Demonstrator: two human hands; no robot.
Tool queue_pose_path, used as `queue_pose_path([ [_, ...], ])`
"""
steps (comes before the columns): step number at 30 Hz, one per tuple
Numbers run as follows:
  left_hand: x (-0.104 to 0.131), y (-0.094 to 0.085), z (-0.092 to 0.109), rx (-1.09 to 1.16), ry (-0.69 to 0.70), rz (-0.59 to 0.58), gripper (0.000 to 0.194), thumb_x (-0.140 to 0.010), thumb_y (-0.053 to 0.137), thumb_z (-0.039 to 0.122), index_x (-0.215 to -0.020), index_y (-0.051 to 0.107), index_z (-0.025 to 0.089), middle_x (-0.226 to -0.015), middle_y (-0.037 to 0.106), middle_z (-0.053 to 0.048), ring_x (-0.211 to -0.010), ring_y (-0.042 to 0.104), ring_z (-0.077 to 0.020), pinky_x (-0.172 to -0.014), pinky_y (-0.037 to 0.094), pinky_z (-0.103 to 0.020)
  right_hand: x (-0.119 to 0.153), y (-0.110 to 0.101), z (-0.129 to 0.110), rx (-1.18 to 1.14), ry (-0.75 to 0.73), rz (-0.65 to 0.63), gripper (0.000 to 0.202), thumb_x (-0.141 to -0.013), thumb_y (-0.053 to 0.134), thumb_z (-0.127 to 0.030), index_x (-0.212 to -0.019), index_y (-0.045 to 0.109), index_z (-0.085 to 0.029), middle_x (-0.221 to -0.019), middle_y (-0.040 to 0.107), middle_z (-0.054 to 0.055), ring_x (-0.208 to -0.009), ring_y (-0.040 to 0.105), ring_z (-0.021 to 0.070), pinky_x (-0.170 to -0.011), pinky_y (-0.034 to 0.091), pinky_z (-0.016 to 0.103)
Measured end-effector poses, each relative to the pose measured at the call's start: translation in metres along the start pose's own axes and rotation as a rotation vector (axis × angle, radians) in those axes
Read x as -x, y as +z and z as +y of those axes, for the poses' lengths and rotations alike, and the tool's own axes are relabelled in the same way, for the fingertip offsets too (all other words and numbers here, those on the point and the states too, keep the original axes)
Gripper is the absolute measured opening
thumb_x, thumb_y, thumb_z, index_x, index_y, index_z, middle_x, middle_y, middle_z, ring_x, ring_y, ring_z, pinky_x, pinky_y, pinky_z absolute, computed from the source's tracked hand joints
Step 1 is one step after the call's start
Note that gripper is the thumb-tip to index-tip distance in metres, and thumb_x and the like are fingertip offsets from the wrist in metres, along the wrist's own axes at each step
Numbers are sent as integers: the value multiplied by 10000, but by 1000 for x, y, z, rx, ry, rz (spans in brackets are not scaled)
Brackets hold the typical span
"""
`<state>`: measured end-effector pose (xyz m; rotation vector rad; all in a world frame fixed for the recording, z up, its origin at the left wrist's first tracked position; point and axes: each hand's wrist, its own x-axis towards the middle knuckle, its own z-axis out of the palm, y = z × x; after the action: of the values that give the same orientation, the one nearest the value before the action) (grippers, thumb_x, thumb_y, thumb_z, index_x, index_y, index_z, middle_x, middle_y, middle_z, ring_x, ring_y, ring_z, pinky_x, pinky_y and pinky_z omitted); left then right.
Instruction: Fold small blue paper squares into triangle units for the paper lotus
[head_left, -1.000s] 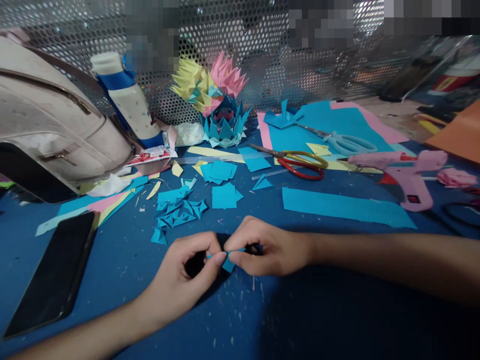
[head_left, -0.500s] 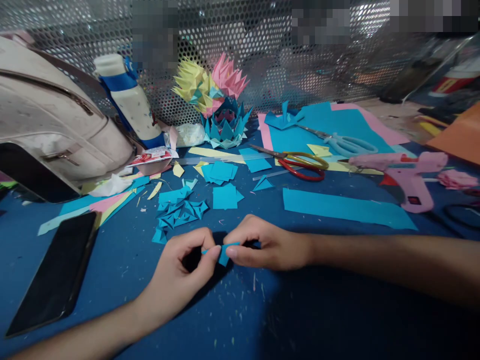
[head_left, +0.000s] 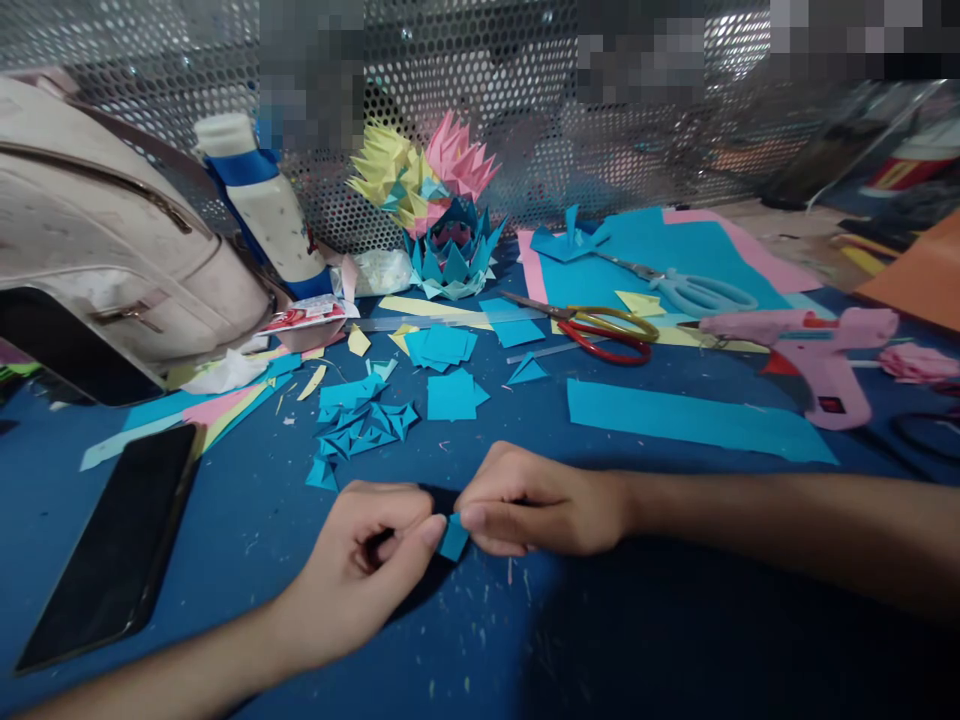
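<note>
A small blue paper piece [head_left: 454,540] is pinched between my two hands, low in the middle of the view. My left hand [head_left: 375,555] holds its left side between thumb and curled fingers. On its right side, my right hand [head_left: 536,508] grips it with thumb and bent fingers. Just beyond my left hand lies a pile of folded blue pieces [head_left: 364,425]. Flat blue squares [head_left: 451,396] lie to the right of that pile. A long blue strip [head_left: 690,418] rests beyond my right hand.
Red-and-yellow scissors [head_left: 607,330], light blue scissors [head_left: 697,290] and a pink glue gun [head_left: 832,350] lie at the right. Paper flowers [head_left: 454,250] stand at the back. On the left are a phone [head_left: 120,540], a bottle [head_left: 266,215] and a backpack [head_left: 135,220].
Both hands have moved slightly down and closed in tighter around the blue paper piece. The piece shows lower and at a different tilt.
</note>
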<state>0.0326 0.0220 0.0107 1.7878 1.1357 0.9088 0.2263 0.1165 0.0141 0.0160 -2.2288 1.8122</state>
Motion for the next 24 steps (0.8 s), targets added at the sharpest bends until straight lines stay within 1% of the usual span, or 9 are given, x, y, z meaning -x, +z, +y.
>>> queue_pose_path([
  [3, 0, 0, 2, -18, 19, -22, 461, -992, 426, 269, -588, 217, 194, -547, 219, 53, -494, 241, -88, -472, 203, -248, 1, 1, 1, -17, -13, -21, 459, -1048, 390, -352, -636, 453, -157, -560, 461, -27, -508, 425, 53, -539, 359, 172],
  [5, 0, 0, 3, -35, 35, -17, 448, -987, 418, 252, -589, 221, 197, -538, 217, 56, -480, 236, -84, -457, 200, -242, 1, 1, 1, -5, -21, -17, 444, -1044, 398, -333, -642, 460, -154, -570, 469, -24, -517, 435, 52, -546, 366, 168],
  [9, 0, 1, 4, -88, 88, 16, 427, -961, 422, 198, -587, 216, 199, -523, 207, 61, -458, 224, -74, -447, 202, -233, -1, 1, 0, 52, -55, 10, 416, -1037, 409, -326, -664, 471, -153, -613, 481, -15, -554, 444, 56, -561, 370, 166],
  [13, 0, 3, 3, -171, 164, 56, 431, -949, 432, 157, -603, 178, 202, -521, 185, 65, -443, 219, -66, -442, 199, -227, -1, 1, 0, 121, -51, 60, 390, -1031, 417, -315, -683, 477, -150, -629, 485, -18, -565, 445, 51, -569, 362, 160],
  [16, -1, -1, -1, -265, 235, 87, 410, -952, 422, 141, -622, 184, 199, -542, 195, 62, -456, 239, -69, -461, 201, -230, 0, 1, 0, 136, -66, 75, 415, -1042, 390, -327, -673, 467, -152, -612, 478, -24, -551, 435, 48, -581, 365, 161],
  [18, -3, -7, -5, -354, 287, 97, 387, -951, 429, 140, -626, 226, 193, -558, 228, 56, -486, 268, -80, -498, 210, -242, 0, 1, 0, 135, -89, 82, 438, -1050, 360, -339, -663, 457, -157, -601, 470, -24, -544, 430, 52, -587, 369, 167],
  [20, -5, -14, -10, -465, 314, 92, 340, -950, 453, 157, -640, 319, 189, -585, 306, 47, -531, 304, -98, -541, 216, -262, 1, 1, 1, 150, -121, 78, 445, -1050, 350, -344, -657, 452, -163, -606, 479, -16, -553, 441, 60, -597, 378, 176],
  [22, -7, -21, -14, -582, 301, 111, 305, -966, 451, 157, -669, 388, 188, -605, 359, 40, -555, 323, -111, -565, 221, -272, 2, 1, 1, 191, -145, 53, 425, -1044, 359, -334, -663, 451, -169, -619, 494, -10, -567, 456, 67, -604, 381, 184],
  [24, -10, -27, -18, -683, 282, 134, 286, -980, 454, 194, -695, 438, 186, -619, 404, 31, -575, 347, -124, -585, 227, -276, 4, 1, 2, 264, -150, 19, 392, -1035, 376, -319, -675, 445, -178, -611, 470, -25, -555, 432, 69, -586, 359, 195],
])
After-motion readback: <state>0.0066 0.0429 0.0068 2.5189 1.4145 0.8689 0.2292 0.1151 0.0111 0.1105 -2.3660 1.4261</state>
